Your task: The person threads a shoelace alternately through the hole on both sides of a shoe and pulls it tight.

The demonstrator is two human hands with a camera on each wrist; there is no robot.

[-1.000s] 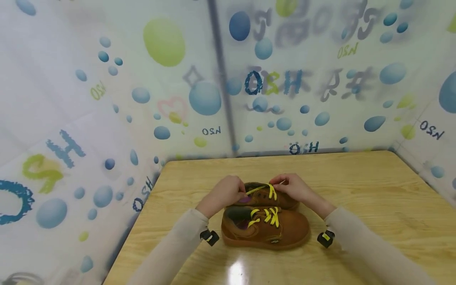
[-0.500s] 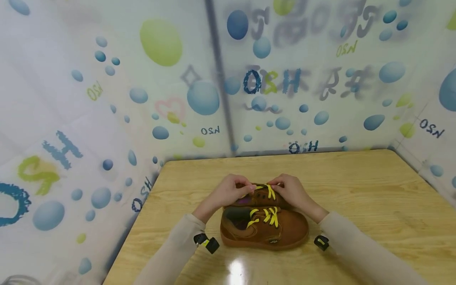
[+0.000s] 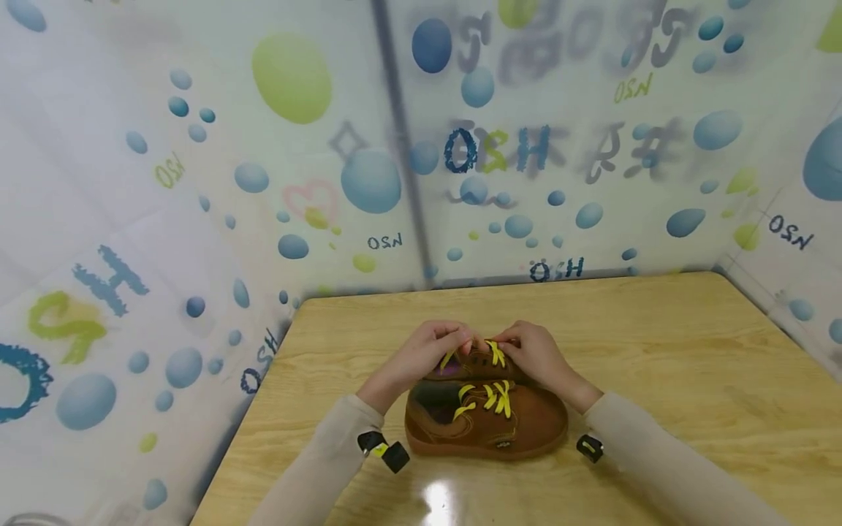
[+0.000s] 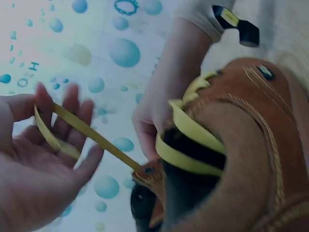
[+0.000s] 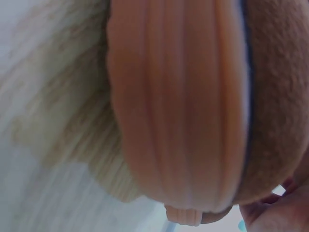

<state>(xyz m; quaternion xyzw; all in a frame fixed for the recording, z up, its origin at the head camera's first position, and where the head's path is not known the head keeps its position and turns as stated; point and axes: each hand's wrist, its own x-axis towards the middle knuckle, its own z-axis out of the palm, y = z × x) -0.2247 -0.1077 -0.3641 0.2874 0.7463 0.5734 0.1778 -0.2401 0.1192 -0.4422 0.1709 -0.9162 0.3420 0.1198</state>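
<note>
Two brown shoes with yellow laces lie side by side on the table, toes to the right in the head view. The far shoe point(image 3: 473, 369) is partly covered by both hands; the near shoe point(image 3: 483, 431) stands untouched in front. My left hand point(image 3: 437, 351) pinches a yellow shoelace point(image 4: 87, 128) between thumb and finger. In the left wrist view this lace runs taut to an eyelet flap point(image 4: 150, 175), with its loose end across the palm. My right hand point(image 3: 536, 358) grips the far shoe beside its lacing; its fingertips are mostly hidden.
The wooden table point(image 3: 658, 351) reaches out around the shoes. Behind it and at the sides hangs a white printed curtain point(image 3: 526, 183). A ribbed shoe sole point(image 5: 178, 106) fills most of the right wrist view.
My left hand has pulled the lace slightly up and to the right, then lifted it from the far shoe. My right hand has shifted a little left along the lacing. The near shoe stays put.
</note>
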